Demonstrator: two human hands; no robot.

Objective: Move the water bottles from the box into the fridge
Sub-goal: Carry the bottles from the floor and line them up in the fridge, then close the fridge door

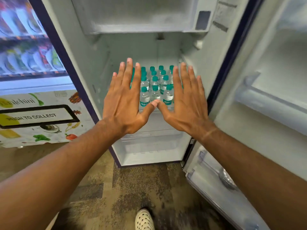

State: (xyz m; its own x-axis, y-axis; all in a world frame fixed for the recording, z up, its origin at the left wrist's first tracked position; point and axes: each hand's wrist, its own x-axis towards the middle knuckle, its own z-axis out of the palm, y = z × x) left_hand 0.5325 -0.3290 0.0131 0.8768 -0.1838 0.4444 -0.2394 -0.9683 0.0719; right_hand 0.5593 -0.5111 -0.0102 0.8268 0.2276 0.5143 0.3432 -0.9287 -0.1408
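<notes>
Speckled brown carpet (132, 185) covers the floor down at 6 o'clock, with a white perforated shoe (144, 219) poking in at the very bottom edge. Dead centre is the fridge (93, 52), white inside with dark edging, and its door (265, 100) is swung wide open over at 3 o'clock, door shelves showing. Up at 12 o'clock sits the freezer compartment (137, 15), looks frosty and bare from here.

All the water bottles (155, 83) I can see are standing upright on the middle shelf, packed in neat rows, clear plastic with teal caps and teal labels. Below them at about 6 o'clock from the shelf is a clear crisper drawer (149, 143).

Both bare hands are held up flat in front of that shelf, backs toward the camera. Left hand (123, 100) is at roughly 9 o'clock of the bottle group, fingers spread and straight, holding nothing. Right hand (186, 102) mirrors it at 3 o'clock, also splayed and gripping nothing. The two thumb tips meet in the middle, right in front of the front row. Can't tell if either hand actually touches a bottle.

Off at 9 o'clock there's a vending machine (33, 80) with a "PUSH TO COLLECT" flap (36, 116), snack rows above it blurry.
</notes>
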